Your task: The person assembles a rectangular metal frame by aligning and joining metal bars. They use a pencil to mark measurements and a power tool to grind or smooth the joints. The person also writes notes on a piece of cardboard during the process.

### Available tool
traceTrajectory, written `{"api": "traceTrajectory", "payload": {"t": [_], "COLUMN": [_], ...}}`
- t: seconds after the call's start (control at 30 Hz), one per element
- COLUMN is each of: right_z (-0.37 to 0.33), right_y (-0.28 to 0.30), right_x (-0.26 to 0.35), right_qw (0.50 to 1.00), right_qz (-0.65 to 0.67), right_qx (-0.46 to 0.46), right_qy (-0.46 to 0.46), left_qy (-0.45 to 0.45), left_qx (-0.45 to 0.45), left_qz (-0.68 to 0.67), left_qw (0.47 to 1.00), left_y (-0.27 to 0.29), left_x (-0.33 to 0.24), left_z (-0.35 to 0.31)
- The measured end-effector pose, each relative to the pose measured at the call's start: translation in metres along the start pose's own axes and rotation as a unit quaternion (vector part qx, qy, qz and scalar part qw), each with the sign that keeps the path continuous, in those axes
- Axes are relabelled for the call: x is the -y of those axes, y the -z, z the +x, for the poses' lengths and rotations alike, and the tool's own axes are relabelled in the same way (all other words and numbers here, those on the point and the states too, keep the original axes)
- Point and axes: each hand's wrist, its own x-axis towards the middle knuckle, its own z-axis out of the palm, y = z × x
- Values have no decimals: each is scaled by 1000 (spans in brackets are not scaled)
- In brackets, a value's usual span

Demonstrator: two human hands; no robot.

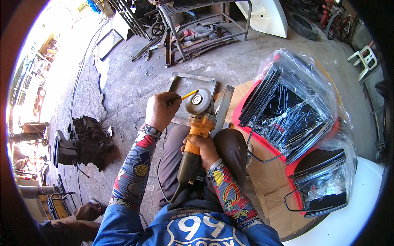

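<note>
Left grip: my left grip (166,107) pinches a slim yellow stick (189,94), pencil-like, its free end pointing at the rim of the disc (196,108).
Right grip: my right grip (202,148) is wrapped around the body of the angle grinder (200,126).
Grinder's place: between my thighs, disc end pointing away from me, tail toward my belly, cable (175,196) bending off to the left.
Beyond the disc: a metal frame (193,76) lies on the concrete floor (131,84), just past my knees.
Handling the stick and disc: I judge the step to be bringing the stick to the disc; it wants a steady body, a light touch at the rim, and knuckles well clear of the face.
Switch and cable: best to have no finger on the switch and the cable well away from the disc.
Stick's tip: it overlaps the rim in view; I cannot tell whether they touch.
Hidden: the stick's near end and some left fingertips, behind my hand; also the grinder's switch.
Hard to make out: whether the disc turns, and whether the grinder's weight rests on my lap.
</note>
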Motion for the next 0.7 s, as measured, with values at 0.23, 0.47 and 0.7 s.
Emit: {"api": "traceTrajectory", "payload": {"t": [0.23,0.47,0.7], "right_z": [0,1,1], "right_y": [-1,1,0], "right_x": [0,-2,-1], "right_qw": [1000,1000,1000], "right_qz": [1,1,-9], "right_qx": [-2,-4,-5], "right_qy": [8,11,16], "left_qy": [1,19,8], "left_qx": [3,12,4], "left_qz": [-7,-33,-47], "left_qw": [1000,999,999], "left_y": [-1,-2,-6], "left_x": [1,6,8], "left_z": [0,1,0]}}
